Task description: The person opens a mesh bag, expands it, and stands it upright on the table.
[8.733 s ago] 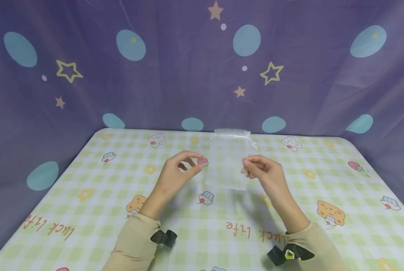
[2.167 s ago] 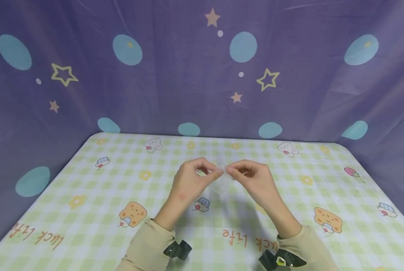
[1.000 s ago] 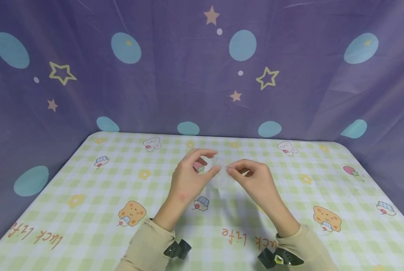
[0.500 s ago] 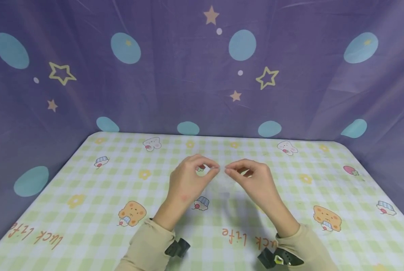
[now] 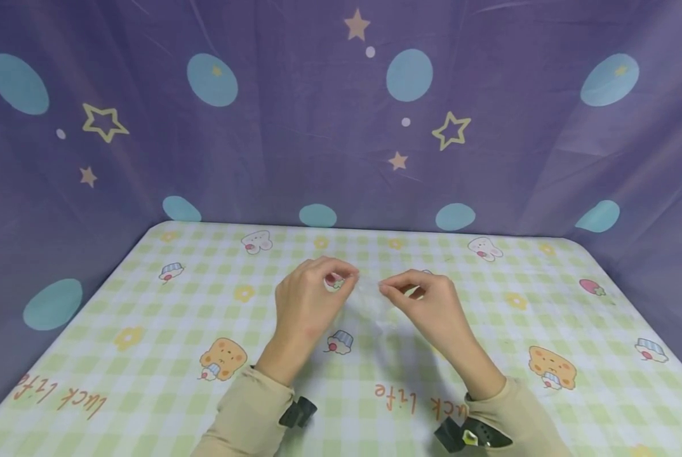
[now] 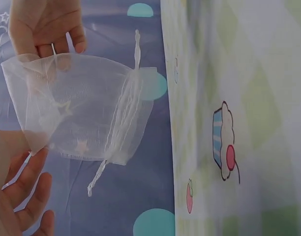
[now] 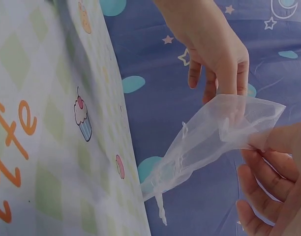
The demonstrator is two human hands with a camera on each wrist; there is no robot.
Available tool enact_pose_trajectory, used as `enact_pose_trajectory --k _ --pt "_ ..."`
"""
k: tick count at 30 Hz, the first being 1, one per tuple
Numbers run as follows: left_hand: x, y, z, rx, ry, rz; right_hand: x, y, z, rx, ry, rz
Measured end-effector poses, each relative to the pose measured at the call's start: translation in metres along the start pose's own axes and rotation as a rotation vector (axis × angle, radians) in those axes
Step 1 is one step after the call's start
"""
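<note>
A sheer white drawstring pouch [image 6: 91,103], its gathered cord end hanging downward, is stretched between the two hands. My left hand [image 5: 309,298] pinches one bottom corner between thumb and fingertips. The opposite bottom corner is pinched by my right hand [image 5: 429,298], a short gap away. In the head view the see-through pouch is barely visible against the cloth. The right wrist view shows the fabric [image 7: 204,123] folded and narrowing toward the white cords [image 7: 160,206]. Nothing shows inside it.
A green-and-white checked tablecloth [image 5: 147,406] printed with cupcakes, strawberries and bears covers the table under both hands. Behind it hangs a purple curtain [image 5: 329,127] with stars and blue ovals. Black camera straps [image 5: 298,412] sit at the wrists.
Earlier the hands spread the pouch upright, opening up, then came together. The left thumb and fingers parted, pinched again, and the left hand has since shifted slightly left. The right hand stays nearly still.
</note>
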State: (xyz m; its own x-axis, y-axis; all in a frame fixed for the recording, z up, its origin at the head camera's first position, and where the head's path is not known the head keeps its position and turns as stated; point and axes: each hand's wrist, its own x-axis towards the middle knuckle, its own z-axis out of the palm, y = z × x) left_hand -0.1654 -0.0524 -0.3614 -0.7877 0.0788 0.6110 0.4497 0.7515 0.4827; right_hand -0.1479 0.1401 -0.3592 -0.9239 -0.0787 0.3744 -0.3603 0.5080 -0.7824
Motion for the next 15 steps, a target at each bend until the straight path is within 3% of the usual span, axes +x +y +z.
enact_pose_trajectory --k 3,10,15 --pt "-0.0006 0.0008 -0.0008 -0.01 -0.039 0.002 0.0002 0.0012 -0.0004 0.002 0.012 -0.002" --pt "-0.0035 0.0071 -0.0001 0.0 -0.217 0.072 0.0015 0.0043 -0.0005 -0.022 0.018 -0.023" --pt "-0.0035 0.0076 -0.0002 0.02 -0.185 0.048 0.0016 0.0049 0.0006 -0.054 0.0 -0.023"
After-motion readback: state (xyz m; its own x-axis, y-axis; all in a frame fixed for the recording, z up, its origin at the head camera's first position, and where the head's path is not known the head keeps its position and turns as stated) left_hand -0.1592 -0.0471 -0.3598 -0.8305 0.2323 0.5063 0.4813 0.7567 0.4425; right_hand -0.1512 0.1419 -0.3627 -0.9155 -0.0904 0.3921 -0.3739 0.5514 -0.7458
